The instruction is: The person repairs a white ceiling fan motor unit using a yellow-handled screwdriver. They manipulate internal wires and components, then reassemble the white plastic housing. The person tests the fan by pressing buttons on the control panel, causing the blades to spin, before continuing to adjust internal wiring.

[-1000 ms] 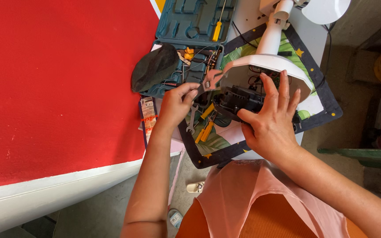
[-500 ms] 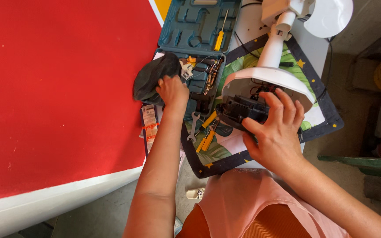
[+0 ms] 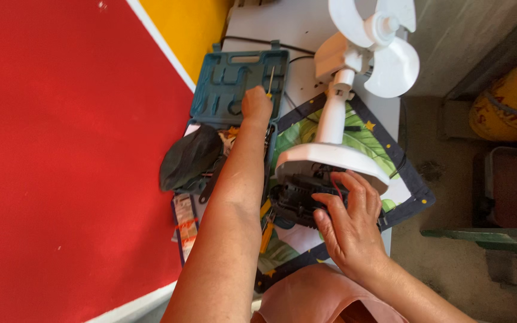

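Dark pouch [image 3: 190,158] beside tool case [image 3: 234,84]

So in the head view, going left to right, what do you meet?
Red surface → dark cloth bundle → left hand at the teal tool case → white fan blades → yellow sack.

White fan [image 3: 336,119] on its side, black underside open; yellow-handled screwdriver [image 3: 270,84] in case.
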